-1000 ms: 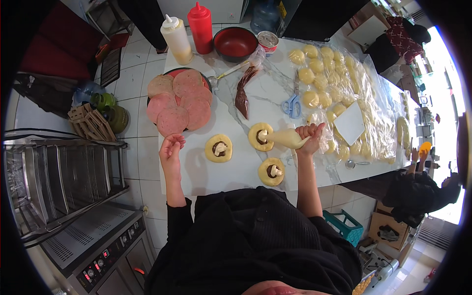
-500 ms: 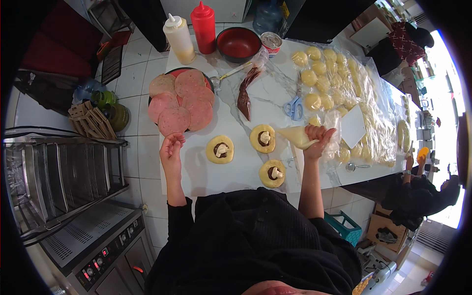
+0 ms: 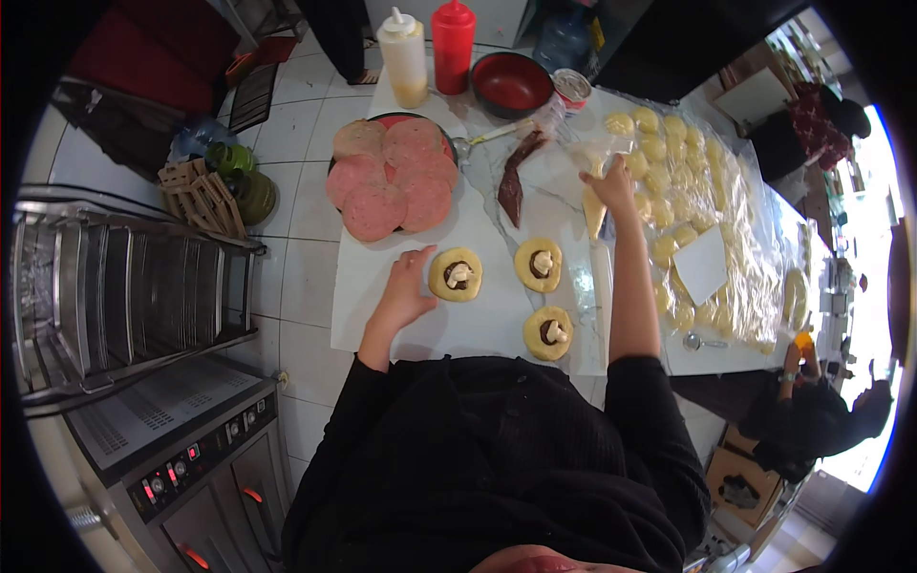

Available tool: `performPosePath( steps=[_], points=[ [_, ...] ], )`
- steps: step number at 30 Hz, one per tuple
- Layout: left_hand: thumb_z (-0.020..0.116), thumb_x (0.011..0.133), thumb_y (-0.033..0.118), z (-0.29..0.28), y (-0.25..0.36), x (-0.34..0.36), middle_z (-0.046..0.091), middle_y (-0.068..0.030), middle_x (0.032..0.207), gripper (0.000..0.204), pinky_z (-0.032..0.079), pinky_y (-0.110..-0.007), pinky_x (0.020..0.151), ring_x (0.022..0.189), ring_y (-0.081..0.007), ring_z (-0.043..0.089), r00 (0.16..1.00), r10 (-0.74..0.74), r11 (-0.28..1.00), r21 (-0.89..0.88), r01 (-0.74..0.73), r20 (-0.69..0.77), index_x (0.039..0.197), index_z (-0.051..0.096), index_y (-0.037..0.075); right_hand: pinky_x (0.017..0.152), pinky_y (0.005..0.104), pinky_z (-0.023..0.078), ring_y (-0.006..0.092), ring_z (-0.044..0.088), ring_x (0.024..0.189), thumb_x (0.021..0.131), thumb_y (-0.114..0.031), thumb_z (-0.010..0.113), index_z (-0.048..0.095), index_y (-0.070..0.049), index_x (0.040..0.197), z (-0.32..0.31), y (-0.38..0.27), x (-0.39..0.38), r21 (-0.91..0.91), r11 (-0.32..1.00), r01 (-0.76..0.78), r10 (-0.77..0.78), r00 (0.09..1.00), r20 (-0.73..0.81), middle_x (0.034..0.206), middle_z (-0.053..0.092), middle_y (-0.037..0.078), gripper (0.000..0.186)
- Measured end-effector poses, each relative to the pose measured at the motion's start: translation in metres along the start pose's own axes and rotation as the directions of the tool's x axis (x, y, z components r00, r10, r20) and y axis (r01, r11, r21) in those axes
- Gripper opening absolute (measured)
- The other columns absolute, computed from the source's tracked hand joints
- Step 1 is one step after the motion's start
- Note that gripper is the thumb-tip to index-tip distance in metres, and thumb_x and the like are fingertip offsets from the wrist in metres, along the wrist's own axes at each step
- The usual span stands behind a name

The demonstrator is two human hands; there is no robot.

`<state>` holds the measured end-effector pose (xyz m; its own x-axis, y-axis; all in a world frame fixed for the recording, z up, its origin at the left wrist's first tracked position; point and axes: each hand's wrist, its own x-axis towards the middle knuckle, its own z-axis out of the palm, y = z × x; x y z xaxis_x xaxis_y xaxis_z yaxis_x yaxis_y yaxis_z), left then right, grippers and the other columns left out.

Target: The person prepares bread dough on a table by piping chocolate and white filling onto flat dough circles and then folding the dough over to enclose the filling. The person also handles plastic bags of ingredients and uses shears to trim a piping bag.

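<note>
Three flat yellow dough rounds lie on the white table, each topped with dark brown filling and a dab of pale cream: a left round (image 3: pixel 437 278), an upper right round (image 3: pixel 524 270) and a lower right round (image 3: pixel 541 346). My left hand (image 3: pixel 406 289) is open beside the left round, thumb and fingers apart at its edge. Farther right, my right hand (image 3: pixel 613 186) grips the upper part of a clear piping bag of pale cream (image 3: pixel 594 216), its tip toward me. A second piping bag, with dark brown filling (image 3: pixel 512 188), lies left of it.
Pink meat slices (image 3: pixel 374 209) cover a dark plate at the left. Behind stand a white squeeze bottle (image 3: pixel 403 62), a red squeeze bottle (image 3: pixel 453 48), a red-black bowl (image 3: pixel 513 84) and a can (image 3: pixel 571 88). Dough balls under plastic (image 3: pixel 731 248) fill the right, with a white scraper (image 3: pixel 700 265).
My right hand has carried the cream piping bag away from me, to beside the dough balls. My left hand has moved from near the meat slices to the left dough round and opened.
</note>
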<state>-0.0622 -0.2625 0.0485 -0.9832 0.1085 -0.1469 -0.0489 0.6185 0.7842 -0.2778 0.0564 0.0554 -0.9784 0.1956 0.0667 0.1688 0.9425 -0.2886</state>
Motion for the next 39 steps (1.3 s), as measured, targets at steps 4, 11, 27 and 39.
performPosePath(
  steps=[4,11,27,39],
  points=[
    [0.069,0.050,-0.002,0.015,-0.004,0.000,0.041,-0.0159,0.112,0.080,0.040,-0.040,0.086,0.102,-0.0358,0.041,0.990,0.083,0.981,0.185,-0.061,-0.113,0.124,0.039,0.008,0.092,0.0408,0.036,0.0364,0.040,0.111,0.058,-0.024,0.077,0.021,-0.001,0.132,-0.010,-0.064,-0.107,0.589,0.732,0.341,-0.539,0.819,0.195,0.118,0.040,0.022,0.095],
    [0.069,0.048,-0.002,0.017,0.004,0.019,0.050,-0.0150,0.101,0.062,0.045,-0.038,0.078,0.091,-0.0334,0.052,0.999,0.030,0.976,0.216,-0.027,-0.011,0.106,0.049,0.005,0.082,0.0391,0.043,0.0348,0.044,0.104,0.045,-0.014,0.079,0.039,-0.005,0.121,0.033,-0.096,-0.181,0.471,0.692,0.547,-0.716,0.603,0.352,0.114,0.040,0.017,0.086],
    [0.067,0.053,-0.001,0.018,-0.009,0.001,0.056,-0.0109,0.076,0.040,0.048,-0.034,0.065,0.068,-0.0266,0.057,0.977,0.128,0.975,0.204,-0.092,-0.172,0.091,0.058,0.005,0.072,0.0349,0.046,0.0307,0.052,0.094,0.062,-0.001,0.063,0.054,-0.004,0.096,0.043,-0.079,-0.171,0.526,0.642,0.558,-0.747,0.610,0.264,0.101,0.051,0.014,0.035],
    [0.066,0.061,0.001,0.016,-0.024,-0.008,0.055,0.0002,0.065,0.025,0.045,-0.020,0.056,0.059,-0.0061,0.053,0.971,-0.214,0.918,-0.362,0.162,-0.110,0.086,0.065,0.002,0.058,0.0287,0.053,0.0151,0.060,0.067,0.086,-0.004,0.047,0.054,0.004,0.091,0.033,-0.077,-0.178,0.795,0.531,-0.293,-0.405,0.736,0.542,0.077,0.055,0.009,0.012]
  ],
)
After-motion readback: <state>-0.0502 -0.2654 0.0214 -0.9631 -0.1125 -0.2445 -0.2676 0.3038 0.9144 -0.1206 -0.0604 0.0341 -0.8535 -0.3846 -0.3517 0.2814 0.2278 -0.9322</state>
